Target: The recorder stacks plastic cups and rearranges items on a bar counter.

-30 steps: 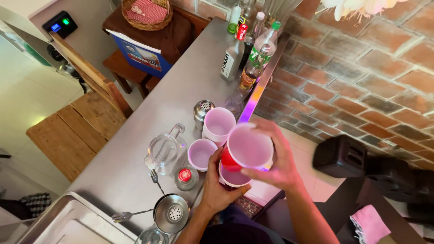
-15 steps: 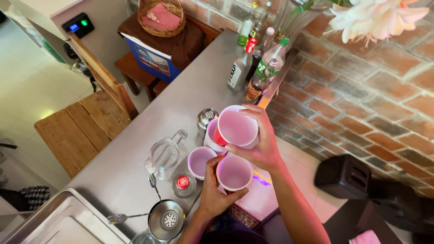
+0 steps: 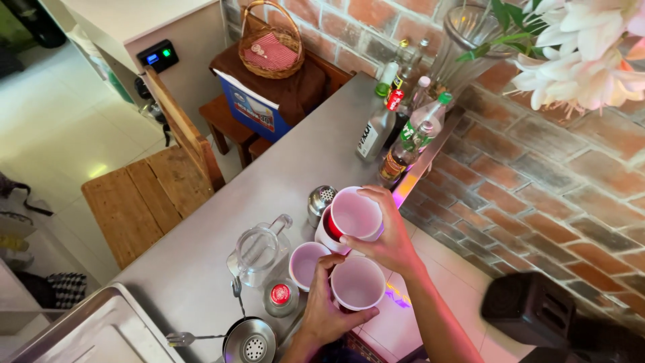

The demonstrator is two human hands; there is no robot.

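Observation:
My left hand [image 3: 329, 316] grips a red plastic cup [image 3: 358, 284] with a white inside, held near the counter's front edge. My right hand [image 3: 383, 245] holds a second red cup [image 3: 355, 214] just beyond it, over another white-lined cup [image 3: 325, 236] that stands on the grey counter [image 3: 282, 175]. A third standing cup [image 3: 308, 263] is left of my left hand, touching distance from my fingers.
A glass pitcher [image 3: 259, 250], a small red-capped jar [image 3: 281, 297], a metal strainer [image 3: 247, 346] and a shaker lid [image 3: 321, 199] crowd the counter's near end. Several bottles [image 3: 396, 131] stand against the brick wall. A sink [image 3: 94, 329] lies at lower left; a wooden chair [image 3: 151, 188] is beyond the counter.
The stacked cups have come apart: my right hand carried one cup away from me toward the standing cup, while my left hand kept the other cup low near me.

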